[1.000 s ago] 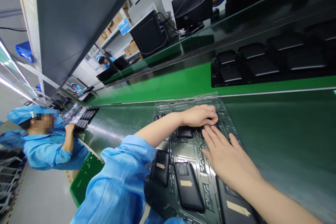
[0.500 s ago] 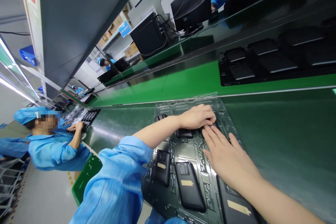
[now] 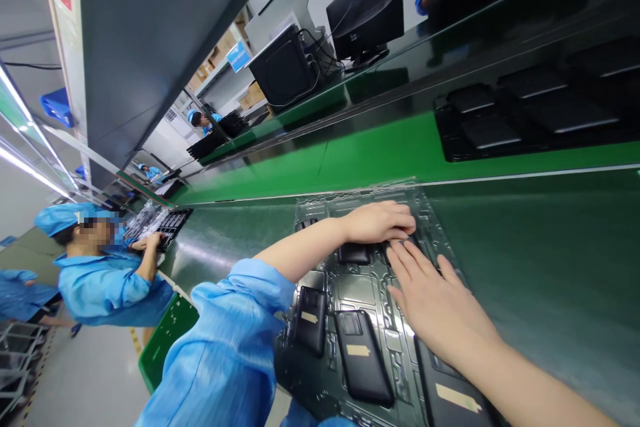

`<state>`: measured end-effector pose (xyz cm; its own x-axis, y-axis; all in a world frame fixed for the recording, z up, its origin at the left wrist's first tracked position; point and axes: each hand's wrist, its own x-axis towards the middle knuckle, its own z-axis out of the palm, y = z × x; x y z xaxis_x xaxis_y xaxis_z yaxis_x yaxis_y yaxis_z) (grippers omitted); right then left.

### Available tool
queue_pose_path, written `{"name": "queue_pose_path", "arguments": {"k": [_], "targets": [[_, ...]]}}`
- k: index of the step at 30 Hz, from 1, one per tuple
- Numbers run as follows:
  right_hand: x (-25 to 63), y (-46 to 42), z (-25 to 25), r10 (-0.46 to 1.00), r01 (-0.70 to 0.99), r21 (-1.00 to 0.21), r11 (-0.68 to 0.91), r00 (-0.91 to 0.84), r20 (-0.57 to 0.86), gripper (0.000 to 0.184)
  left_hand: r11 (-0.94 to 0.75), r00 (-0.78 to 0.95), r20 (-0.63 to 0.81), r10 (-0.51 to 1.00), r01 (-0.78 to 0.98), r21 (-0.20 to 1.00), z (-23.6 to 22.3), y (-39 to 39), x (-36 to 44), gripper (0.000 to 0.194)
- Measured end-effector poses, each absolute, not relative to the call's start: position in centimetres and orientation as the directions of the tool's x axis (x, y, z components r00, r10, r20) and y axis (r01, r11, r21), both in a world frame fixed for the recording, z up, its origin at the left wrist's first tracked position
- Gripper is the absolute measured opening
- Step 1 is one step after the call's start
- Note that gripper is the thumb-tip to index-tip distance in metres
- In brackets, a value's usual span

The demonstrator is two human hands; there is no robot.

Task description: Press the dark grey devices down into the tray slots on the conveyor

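A clear plastic tray [image 3: 355, 283] with moulded compartments holds several black phone-like devices, such as the one [image 3: 364, 363] with a strip of tan tape. My left hand [image 3: 383, 221] is bent over a far compartment of the tray, its fingers curled in a pinch; what they grip is hidden. Beneath its fingertips a dark device partly shows. My right hand [image 3: 435, 293] lies with fingers stretched out, their tips beside my left fingers at that device. Under my right wrist lies another taped black device [image 3: 450, 390].
A black tray [image 3: 450, 147] of dark devices sits on the bright green belt [image 3: 380, 150]. Beyond it stand a monitor [image 3: 367, 10] and a black computer case [image 3: 283, 67]. At left are a green crate [image 3: 167, 340] and a co-worker in blue [image 3: 107, 287].
The black tray on the green belt has shifted right. At the top right, a co-worker's hand has moved up and now shows a dark object. My hands stay nearly in place.
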<state>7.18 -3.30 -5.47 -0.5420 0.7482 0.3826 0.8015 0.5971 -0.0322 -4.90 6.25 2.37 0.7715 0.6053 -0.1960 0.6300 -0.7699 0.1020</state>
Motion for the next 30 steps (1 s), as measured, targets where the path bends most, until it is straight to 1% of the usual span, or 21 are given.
{"name": "queue_pose_path", "arguments": {"k": [5,11,16,21,25,30], "targets": [[7.11,-3.36,-5.20,0.772,0.809,-0.059,0.584,-0.532,0.347,0.048,-0.757,0.758,-0.202,0.620,0.646,0.097,2.46,6.32,-5.53,0.013],[7.02,-3.47,-4.89,0.763,0.805,-0.071,0.588,-0.524,0.379,0.047,-0.691,0.699,-0.193,0.689,0.714,0.117,2.45,6.13,-4.77,0.012],[7.04,-3.43,-4.98,0.766,0.803,-0.089,0.589,-0.520,0.379,0.047,-0.696,0.708,-0.192,0.680,0.705,0.135,2.30,6.01,-5.11,0.012],[7.16,-3.42,-5.03,0.746,0.795,-0.050,0.605,-0.544,0.385,0.046,-0.689,0.704,-0.137,0.697,0.711,0.141,2.14,5.92,-5.40,0.010],[7.17,-3.45,-4.98,0.746,0.802,-0.022,0.597,-0.544,0.385,0.046,-0.725,0.744,-0.165,0.648,0.668,0.165,2.35,6.28,-4.79,0.011],[7.10,-3.34,-5.09,0.755,0.807,-0.041,0.589,-0.531,0.385,0.046,-0.755,0.776,-0.201,0.598,0.629,0.183,2.66,6.71,-4.60,0.012]]}}
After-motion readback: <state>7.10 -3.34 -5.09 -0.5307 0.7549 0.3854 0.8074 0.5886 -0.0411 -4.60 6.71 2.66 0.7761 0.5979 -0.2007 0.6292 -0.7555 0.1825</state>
